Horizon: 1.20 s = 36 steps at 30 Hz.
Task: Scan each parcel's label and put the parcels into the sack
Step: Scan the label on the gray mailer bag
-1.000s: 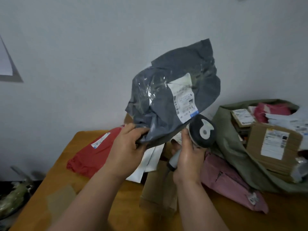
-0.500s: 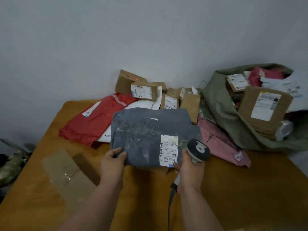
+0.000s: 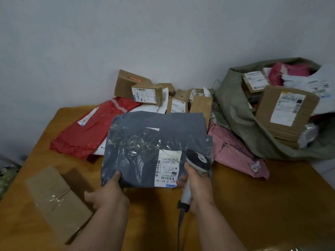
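Nearest, a flat brown box [image 3: 58, 201] is seen at the front left of the orange table [image 3: 253, 201]. The near edge of a grey parcel [image 3: 154, 142], label [image 3: 167, 168] up, is pinched by the left hand [image 3: 107, 193] w/ thumb on top, while a handheld scanner [image 3: 196, 165] is gripped by the right hand [image 3: 196, 185] at the label. Behind are a red parcel [image 3: 94, 127], a pink parcel [image 3: 235, 153], small cardboard boxes [image 3: 145, 91], & at far right the green sack [image 3: 235, 113], already filled w/ parcels.

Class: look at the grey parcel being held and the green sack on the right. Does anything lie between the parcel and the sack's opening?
Yes. The pink parcel lies on the table between the grey parcel and the green sack. The sack's mouth is also crowded with a labelled cardboard box and other parcels.
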Motion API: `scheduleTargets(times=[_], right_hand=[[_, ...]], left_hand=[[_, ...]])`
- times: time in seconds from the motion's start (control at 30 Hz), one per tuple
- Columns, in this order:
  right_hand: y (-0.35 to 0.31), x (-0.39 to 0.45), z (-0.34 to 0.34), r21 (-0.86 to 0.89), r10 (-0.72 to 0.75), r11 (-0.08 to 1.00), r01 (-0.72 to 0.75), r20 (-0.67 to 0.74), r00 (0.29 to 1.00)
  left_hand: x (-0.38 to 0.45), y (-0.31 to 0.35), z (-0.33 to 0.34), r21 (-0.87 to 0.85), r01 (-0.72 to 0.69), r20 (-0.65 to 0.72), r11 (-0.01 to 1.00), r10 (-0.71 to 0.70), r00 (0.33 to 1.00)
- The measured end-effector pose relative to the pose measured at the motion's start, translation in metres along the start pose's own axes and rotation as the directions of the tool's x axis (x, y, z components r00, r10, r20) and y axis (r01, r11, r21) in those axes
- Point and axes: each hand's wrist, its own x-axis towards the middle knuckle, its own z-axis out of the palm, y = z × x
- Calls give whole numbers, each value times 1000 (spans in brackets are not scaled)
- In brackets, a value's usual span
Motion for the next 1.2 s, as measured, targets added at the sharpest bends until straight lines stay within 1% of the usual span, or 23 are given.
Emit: scheduleTargets(times=[0.03,0.07,0.1,0.13,0.17,0.23,0.3,0.33,0.47,0.6,0.9,1.2], right_hand=[[1,1,-3,-1,0,1000,0,-3,1000],[2,1,-6,-10,1,1000,-1,-5,1000],[3,0,-9,-24,2,1000,-3,-8,1000],[3,-1,-12,-40,1,999,-2,-13,1000],[4,-3,-15,-55,-1,998,0,-19,1000],[6,-7,-21,-88,-7,996,5,-21,1000],[8,-14,-29,-105,6,994,-6,5,1000],[9,-18,-32,-106,18,994,-15,27,999],[15,-36,-48,-140,29,990,-13,116,993],[20,-50,-56,-162,31,987,-4,165,986],[23,-64,-63,-248,46,969,7,206,978],[20,-67,-62,-244,47,970,5,207,977]], left_hand=[[1,-4,0,-107,103,76,989,-95,993],[1,-8,0,-172,219,193,960,-185,964],[-1,-12,0,-183,319,311,930,-253,916],[-4,-16,-1,-157,383,408,910,-293,865],[-8,-22,-1,-115,413,466,903,-319,826],[-15,-35,-3,15,407,519,913,-355,777],[-21,-43,-5,110,385,544,916,-380,748],[-22,-44,-5,124,384,550,915,-386,741],[-22,-43,-8,119,373,558,920,-373,741],[-24,-43,-17,128,354,560,927,-362,745],[-26,-38,-25,123,329,568,936,-338,750],[-26,-36,-26,126,308,567,943,-323,758]])
